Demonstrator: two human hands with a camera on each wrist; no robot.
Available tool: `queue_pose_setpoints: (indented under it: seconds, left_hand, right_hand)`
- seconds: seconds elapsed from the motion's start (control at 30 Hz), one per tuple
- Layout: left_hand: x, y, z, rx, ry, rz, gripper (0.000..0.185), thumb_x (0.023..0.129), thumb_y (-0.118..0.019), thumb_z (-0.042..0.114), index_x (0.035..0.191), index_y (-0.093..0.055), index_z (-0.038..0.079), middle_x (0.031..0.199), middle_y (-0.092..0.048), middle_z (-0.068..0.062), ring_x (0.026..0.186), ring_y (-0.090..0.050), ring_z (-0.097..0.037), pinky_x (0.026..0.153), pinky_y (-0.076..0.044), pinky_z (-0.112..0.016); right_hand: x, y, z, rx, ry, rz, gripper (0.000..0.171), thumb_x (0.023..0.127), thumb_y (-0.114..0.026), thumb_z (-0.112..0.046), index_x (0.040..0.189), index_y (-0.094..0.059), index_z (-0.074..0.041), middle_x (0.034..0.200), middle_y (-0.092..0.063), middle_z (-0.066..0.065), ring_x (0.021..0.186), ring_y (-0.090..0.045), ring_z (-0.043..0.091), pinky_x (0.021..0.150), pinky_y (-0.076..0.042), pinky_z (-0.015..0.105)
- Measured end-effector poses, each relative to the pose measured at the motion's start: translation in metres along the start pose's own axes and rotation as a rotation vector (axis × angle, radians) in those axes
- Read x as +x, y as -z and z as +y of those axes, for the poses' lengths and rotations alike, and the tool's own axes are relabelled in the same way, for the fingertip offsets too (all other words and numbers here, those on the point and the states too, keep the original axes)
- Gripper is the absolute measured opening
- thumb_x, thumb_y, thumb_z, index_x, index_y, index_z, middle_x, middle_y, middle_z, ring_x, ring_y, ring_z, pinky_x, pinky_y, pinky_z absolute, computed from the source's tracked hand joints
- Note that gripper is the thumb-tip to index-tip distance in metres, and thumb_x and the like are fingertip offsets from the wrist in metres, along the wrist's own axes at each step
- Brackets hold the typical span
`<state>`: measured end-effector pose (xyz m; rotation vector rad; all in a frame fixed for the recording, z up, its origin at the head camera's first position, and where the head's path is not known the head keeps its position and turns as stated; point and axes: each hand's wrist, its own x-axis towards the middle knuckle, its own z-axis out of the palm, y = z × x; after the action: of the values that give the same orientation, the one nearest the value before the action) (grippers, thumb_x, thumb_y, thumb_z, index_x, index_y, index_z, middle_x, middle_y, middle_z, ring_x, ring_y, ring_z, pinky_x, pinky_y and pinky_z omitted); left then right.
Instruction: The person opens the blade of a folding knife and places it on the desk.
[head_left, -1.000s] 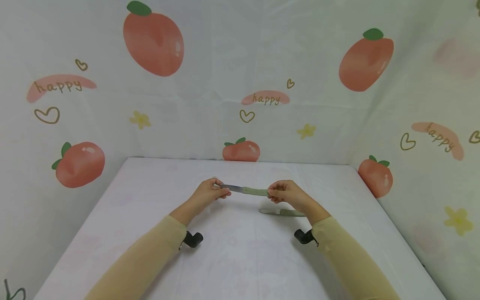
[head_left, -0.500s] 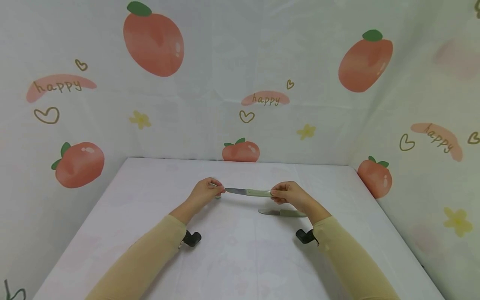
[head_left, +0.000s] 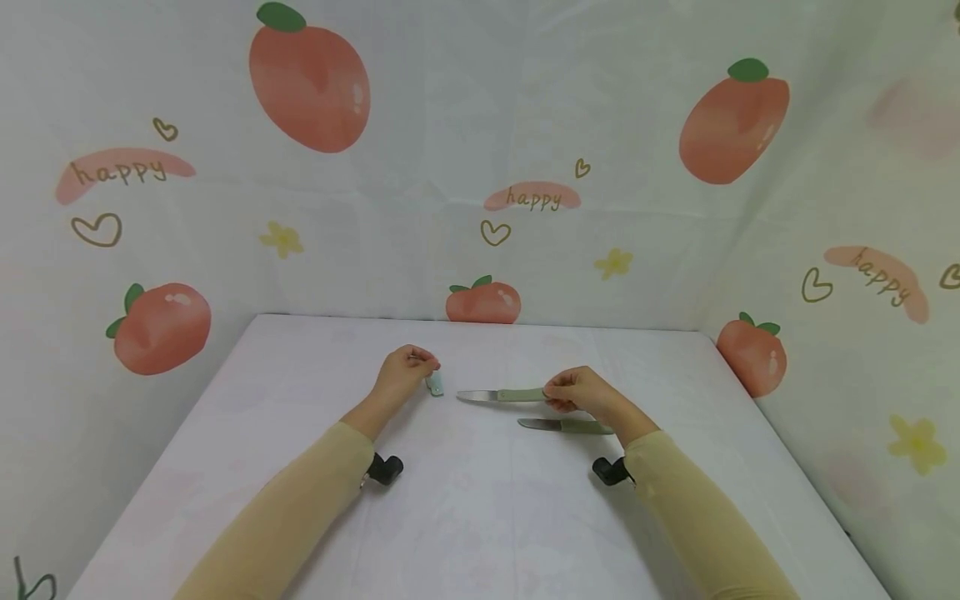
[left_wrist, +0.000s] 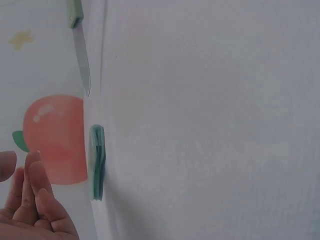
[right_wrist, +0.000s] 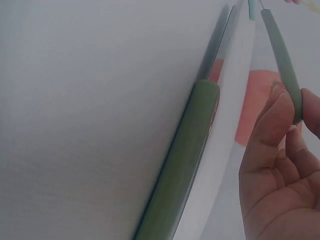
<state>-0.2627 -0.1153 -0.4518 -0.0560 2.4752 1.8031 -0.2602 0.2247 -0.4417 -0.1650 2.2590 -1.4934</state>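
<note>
— Pinching what, that right hand point(head_left: 573, 390)?

— A knife point(head_left: 498, 395) with a green handle. The fingers curl round the handle's end, thumb on one side, the blade pointing toward the left hand point(head_left: 401, 372). The right wrist view shows the same grip: fingertips point(right_wrist: 274, 117) closed on the handle point(right_wrist: 282, 60).

— Is the knife on the table point(head_left: 480, 500)?

— It hangs low over the cloth, roughly level. Whether the tip touches the surface cannot be told.

— And the left hand?

— It holds nothing. In the left wrist view the fingers point(left_wrist: 37, 192) are loosely bent and apart from everything. Just beside that hand, a small teal cap point(head_left: 435, 384) lies on the table, between the hand and the blade tip. The same view shows the cap point(left_wrist: 96, 162) lying flat, with the blade point(left_wrist: 82, 55) a little beyond it, not touching.

— Anything else nearby?

— A second knife point(head_left: 566, 426), same green handle, lies flat on the table just in front of the right hand, parallel to the held one. It fills the near part of the right wrist view point(right_wrist: 182, 165).

— The surroundings?

— Cloth walls point(head_left: 480, 167) printed with peaches, hearts and the word "happy" stand round the table. Both arms wear tan sleeves point(head_left: 300, 508), each with a black camera mount point(head_left: 386, 469) at the wrist.
</note>
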Motion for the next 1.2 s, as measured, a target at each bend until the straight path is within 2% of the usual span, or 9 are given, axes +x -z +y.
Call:
queue_pose_setpoints:
  seconds: [0.07,0.23,0.37,0.5,0.77,0.93,1.2]
  left_hand:
    - [0.003,0.001,-0.001,0.006,0.004,0.019,0.02,0.101,-0.061,0.018,0.112,-0.059,0.002,0.114,-0.07,-0.015,0.109,-0.062,-0.026,0.093,-0.046,-0.039]
    - [0.011,0.002,-0.005,0.112,0.005,0.076,0.022,0.099,-0.064,0.022,0.111,-0.06,0.003,0.11,-0.065,-0.014,0.102,-0.057,-0.027,0.087,-0.046,-0.038]
    - [0.017,0.002,-0.009,0.175,-0.005,0.109,0.021,0.098,-0.065,0.02,0.108,-0.061,0.002,0.106,-0.064,-0.014,0.097,-0.057,-0.027,0.085,-0.047,-0.038]
    - [0.02,0.001,-0.009,0.23,0.021,0.12,0.02,0.097,-0.065,0.02,0.106,-0.061,0.003,0.108,-0.064,-0.015,0.098,-0.057,-0.028,0.086,-0.047,-0.039]
    - [0.023,0.001,0.0,0.385,0.088,0.092,0.026,0.097,-0.063,0.02,0.114,-0.058,0.001,0.113,-0.061,-0.017,0.101,-0.055,-0.029,0.088,-0.046,-0.042]
    - [0.023,0.002,0.003,0.445,0.091,0.059,0.031,0.096,-0.065,0.02,0.116,-0.056,-0.002,0.113,-0.061,-0.019,0.102,-0.056,-0.031,0.09,-0.045,-0.043]
    - [0.029,-0.002,0.002,0.517,0.12,0.023,0.045,0.092,-0.069,0.025,0.12,-0.054,-0.007,0.118,-0.062,-0.023,0.108,-0.056,-0.035,0.096,-0.045,-0.044]
  right_hand:
    - [0.0,0.0,0.0,-0.007,-0.014,0.005,0.019,0.098,-0.065,-0.01,0.105,-0.068,0.007,0.084,-0.069,0.004,0.076,-0.064,0.015,0.073,-0.055,0.029]
    - [0.0,-0.002,-0.002,-0.061,-0.042,0.019,0.018,0.097,-0.066,-0.01,0.104,-0.07,0.006,0.084,-0.069,0.004,0.075,-0.064,0.015,0.072,-0.055,0.029]
    - [0.003,-0.003,-0.002,-0.151,-0.058,0.033,0.017,0.096,-0.068,-0.012,0.1,-0.071,0.004,0.08,-0.069,0.004,0.073,-0.062,0.014,0.069,-0.053,0.028]
    - [0.007,-0.004,0.0,-0.254,-0.065,0.045,0.017,0.095,-0.07,-0.015,0.098,-0.073,0.002,0.077,-0.067,0.003,0.07,-0.06,0.012,0.066,-0.051,0.026]
    - [0.012,-0.007,0.001,-0.374,-0.091,0.062,0.015,0.092,-0.073,-0.014,0.088,-0.069,0.001,0.07,-0.066,0.002,0.061,-0.057,0.01,0.059,-0.049,0.023]
    - [0.013,-0.01,-0.002,-0.424,-0.11,0.08,0.017,0.091,-0.073,-0.015,0.082,-0.067,-0.002,0.068,-0.066,0.003,0.058,-0.056,0.009,0.057,-0.047,0.022]
    - [0.011,-0.01,-0.003,-0.489,-0.132,0.101,0.019,0.092,-0.073,-0.019,0.085,-0.064,-0.004,0.072,-0.066,0.003,0.062,-0.057,0.012,0.061,-0.048,0.025]
